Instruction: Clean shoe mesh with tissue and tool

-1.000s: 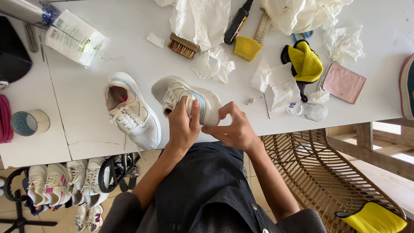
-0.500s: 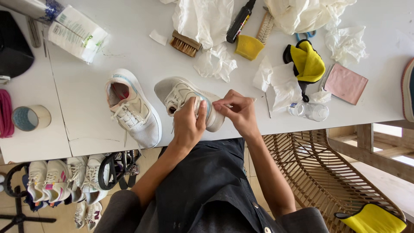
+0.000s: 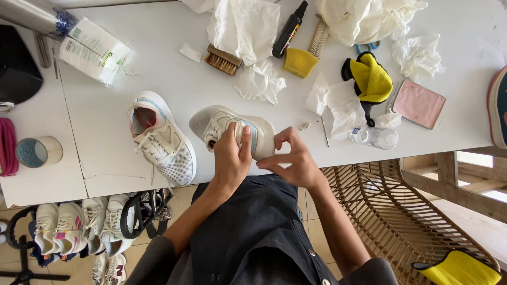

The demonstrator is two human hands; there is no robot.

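Left hand [image 3: 231, 158] grips the white sneaker [image 3: 227, 124] lying at the white table [image 3: 158, 79] edge, thumb up against its heel. Right hand [image 3: 296, 161] sits just beside it, fingertips pinched at the heel end. A second white sneaker [image 3: 161, 140] lies near, to the left. Crumpled tissues [image 3: 261, 82], a small brush [image 3: 223, 59] and a yellow cloth [image 3: 372, 79] are scattered beyond.

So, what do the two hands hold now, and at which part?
The left hand grips the pale sneaker by the rear part, near the heel. The right hand pinches at the same end; what it pinches is too small to tell.
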